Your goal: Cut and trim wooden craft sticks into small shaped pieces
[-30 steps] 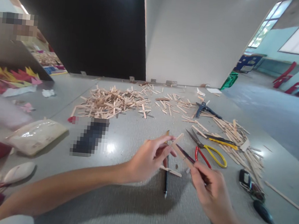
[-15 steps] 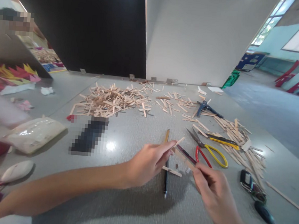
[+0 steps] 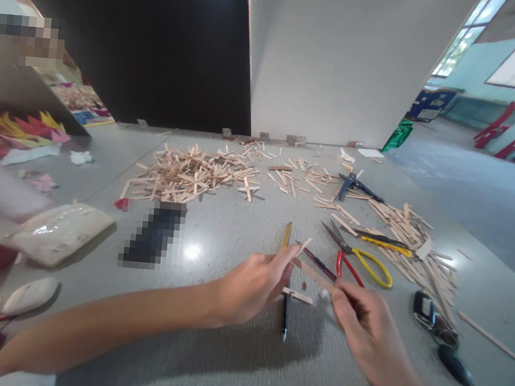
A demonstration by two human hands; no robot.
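Note:
Between the thumb and fingers of my left hand point(image 3: 255, 289) is a short wooden stick point(image 3: 306, 244), its tip poking out past the thumb. My right hand point(image 3: 363, 322) pinches a flat wooden strip point(image 3: 316, 275); its far end meets the fingers of my left hand. Beneath my left hand lies a dark pen-like tool point(image 3: 285, 318) with a yellow upper part, and another wooden stick point(image 3: 300, 296) crosses it. A dark red slim tool point(image 3: 317, 261) rests just beyond the strip. Scissors point(image 3: 352, 249) with red and yellow handles lie beyond my right hand.
Loose wooden sticks point(image 3: 196, 172) are heaped at the back left, with more sticks point(image 3: 409, 242) at the right. Dark blue pliers point(image 3: 352, 186), keys point(image 3: 435, 323) and a screwdriver point(image 3: 456, 366) lie rightward. Leftward are a plastic packet point(image 3: 62, 233) and a mouse point(image 3: 30, 295). Upright panels point(image 3: 332, 61) border the back.
My left hand and its short stick have shifted slightly left and down. The strip in my right hand shows more of its length; the right hand stays almost in place.

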